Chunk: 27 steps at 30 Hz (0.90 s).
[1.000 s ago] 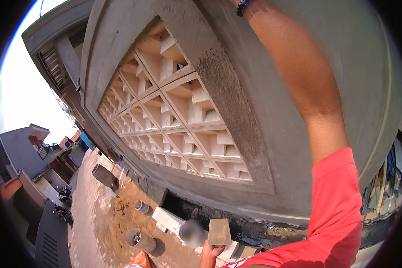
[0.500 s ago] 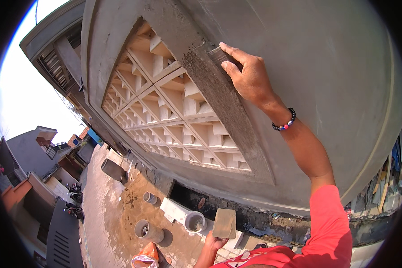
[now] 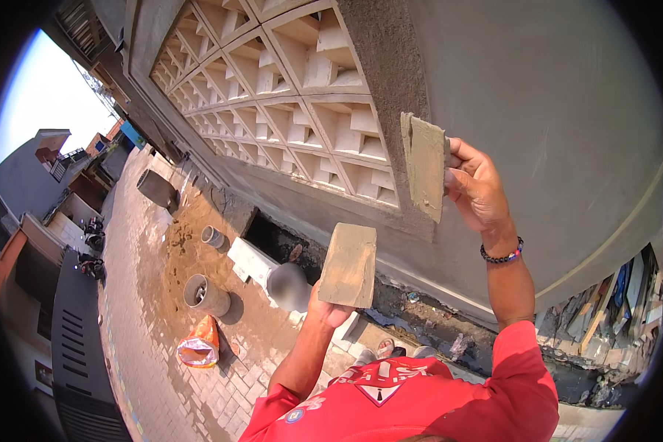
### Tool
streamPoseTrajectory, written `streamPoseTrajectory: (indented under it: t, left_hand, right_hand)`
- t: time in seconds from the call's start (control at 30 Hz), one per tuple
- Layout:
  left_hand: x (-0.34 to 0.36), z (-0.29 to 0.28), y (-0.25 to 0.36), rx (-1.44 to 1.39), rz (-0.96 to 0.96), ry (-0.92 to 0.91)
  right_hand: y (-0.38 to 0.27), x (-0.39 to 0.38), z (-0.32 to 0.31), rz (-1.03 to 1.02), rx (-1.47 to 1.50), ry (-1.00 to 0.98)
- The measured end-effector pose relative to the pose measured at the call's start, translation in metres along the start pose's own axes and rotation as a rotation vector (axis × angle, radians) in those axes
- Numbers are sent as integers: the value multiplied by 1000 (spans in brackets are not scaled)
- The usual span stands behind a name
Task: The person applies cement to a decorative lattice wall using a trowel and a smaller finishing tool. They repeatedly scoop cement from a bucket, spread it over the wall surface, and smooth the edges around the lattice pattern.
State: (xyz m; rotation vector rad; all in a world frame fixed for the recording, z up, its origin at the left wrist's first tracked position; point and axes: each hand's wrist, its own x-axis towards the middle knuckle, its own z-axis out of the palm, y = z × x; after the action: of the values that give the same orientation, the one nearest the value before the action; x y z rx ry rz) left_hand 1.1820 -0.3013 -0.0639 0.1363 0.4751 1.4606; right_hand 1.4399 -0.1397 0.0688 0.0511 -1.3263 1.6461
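Observation:
My right hand (image 3: 479,184) grips a thin rectangular plastering float (image 3: 425,166) from behind, fingers pinched at its edge. The float's smeared, mortar-coated face is tilted into view, and it appears just off the grey plastered wall (image 3: 538,147). Lower and to the left, my left hand (image 3: 331,312) supports a rectangular mortar board (image 3: 350,265) from beneath, its top coated with a film of grey-brown mortar. A rough, darker strip of render (image 3: 394,74) borders the pale ventilation blocks (image 3: 298,132) set in the wall.
A drainage ditch (image 3: 435,324) runs along the wall's foot. On the paved ground stand several buckets, including a grey one (image 3: 206,295), beside spread sand (image 3: 180,250) and an orange sack (image 3: 200,345). Scrap wood (image 3: 611,309) is stacked at the right. Motorbikes (image 3: 90,247) are parked far left.
My right hand has drawn the float away from the rough strip, lowered it and turned its coated face into view. The mortar board in my left hand has risen toward it. The view has shifted downward.

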Motion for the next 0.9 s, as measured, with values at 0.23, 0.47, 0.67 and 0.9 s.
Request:
streamPoseTrajectory:
  t: [0.23,0.47,0.67,0.9]
  left_hand:
    - [0,34,-14,39,37,-86]
    - [-4,46,-22,-31,-6,-165]
    - [-10,46,-27,-38,8,-140]
    - [-23,50,-21,56,108,-153]
  right_hand:
    - [28,-26,23,-277,-384,42]
    - [62,-52,22,-453,-654,-126]
    - [80,-71,25,-507,-654,-66]
    - [103,-104,26,-438,-765,-223]
